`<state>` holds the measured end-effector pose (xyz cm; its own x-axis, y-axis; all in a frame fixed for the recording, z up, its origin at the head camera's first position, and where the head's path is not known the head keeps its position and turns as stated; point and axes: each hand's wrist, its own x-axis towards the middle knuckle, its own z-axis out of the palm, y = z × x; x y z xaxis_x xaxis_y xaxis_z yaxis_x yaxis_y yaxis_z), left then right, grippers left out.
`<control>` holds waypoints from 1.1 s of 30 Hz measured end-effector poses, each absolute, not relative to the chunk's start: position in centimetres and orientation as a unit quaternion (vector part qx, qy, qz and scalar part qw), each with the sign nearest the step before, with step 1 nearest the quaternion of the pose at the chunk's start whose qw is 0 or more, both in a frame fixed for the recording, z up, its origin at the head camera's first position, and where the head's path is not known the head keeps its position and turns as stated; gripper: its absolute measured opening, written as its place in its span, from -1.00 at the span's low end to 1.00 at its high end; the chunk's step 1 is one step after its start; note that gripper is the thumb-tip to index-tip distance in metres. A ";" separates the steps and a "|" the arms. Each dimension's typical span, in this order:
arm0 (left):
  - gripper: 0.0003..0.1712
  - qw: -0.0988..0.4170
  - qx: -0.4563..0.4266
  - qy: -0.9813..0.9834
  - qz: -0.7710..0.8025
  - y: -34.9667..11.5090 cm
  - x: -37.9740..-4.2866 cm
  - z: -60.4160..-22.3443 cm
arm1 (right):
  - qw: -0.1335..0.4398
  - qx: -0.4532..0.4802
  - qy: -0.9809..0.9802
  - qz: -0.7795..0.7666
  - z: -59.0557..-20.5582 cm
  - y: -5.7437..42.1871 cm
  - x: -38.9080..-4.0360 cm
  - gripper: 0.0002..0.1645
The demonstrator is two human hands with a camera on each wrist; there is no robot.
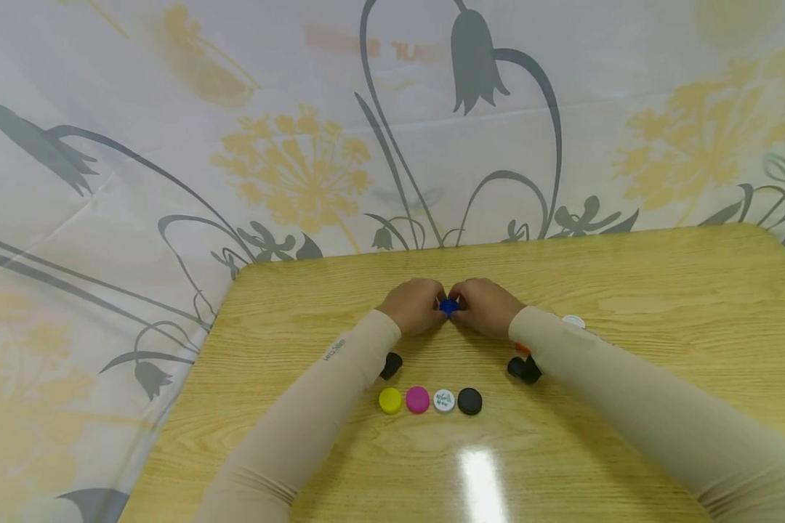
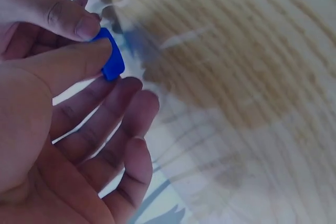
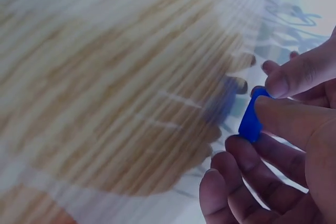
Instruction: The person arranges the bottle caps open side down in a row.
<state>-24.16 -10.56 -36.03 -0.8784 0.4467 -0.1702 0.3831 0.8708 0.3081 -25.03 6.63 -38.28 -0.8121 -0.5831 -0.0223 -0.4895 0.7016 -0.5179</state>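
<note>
A blue bottle cap (image 1: 449, 308) is held between both hands near the far part of the table, just above or on its surface. My left hand (image 1: 417, 306) pinches one side of the cap between thumb and fingertips. From the other side my right hand (image 1: 487, 308) pinches it the same way. In the left wrist view the cap (image 2: 111, 56) appears edge-on under the thumbs, with the other fingers loosely bent below. The right wrist view shows the cap (image 3: 253, 116) tilted between both thumbs and the fingers.
Nearer the body, a yellow cap (image 1: 390, 400), a magenta cap (image 1: 417, 399), a white marked cap (image 1: 443, 400) and a black cap (image 1: 469, 401) form a row. By the right sleeve lie a white cap (image 1: 573, 321) and an orange thing (image 1: 522, 349), partly covered. Black wrist-camera parts show beside both sleeves.
</note>
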 end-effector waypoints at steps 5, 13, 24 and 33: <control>-0.65 0.120 0.228 0.956 0.144 -10.9 -24.3 -35.6 | 0.083 -0.302 0.914 -0.259 -38.1 7.1 -25.1 -0.67; -0.60 0.115 0.227 0.952 0.171 -11.2 -24.3 -34.4 | 0.061 -0.303 0.913 -0.268 -37.1 7.4 -25.2 -0.62; -0.66 0.125 0.195 0.931 0.282 -11.8 -24.8 -34.4 | 0.057 -0.276 0.913 -0.295 -36.1 7.7 -24.6 -0.58; -0.73 0.108 0.172 0.914 0.352 -12.1 -24.7 -34.7 | 0.060 -0.260 0.897 -0.352 -36.4 7.8 -24.3 -0.57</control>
<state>-24.65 -12.06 -34.66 -0.9176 0.3902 -0.0756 0.2383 0.6924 0.6810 -24.29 7.76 -36.36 -0.8576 -0.5087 0.0756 -0.4242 0.6166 -0.6632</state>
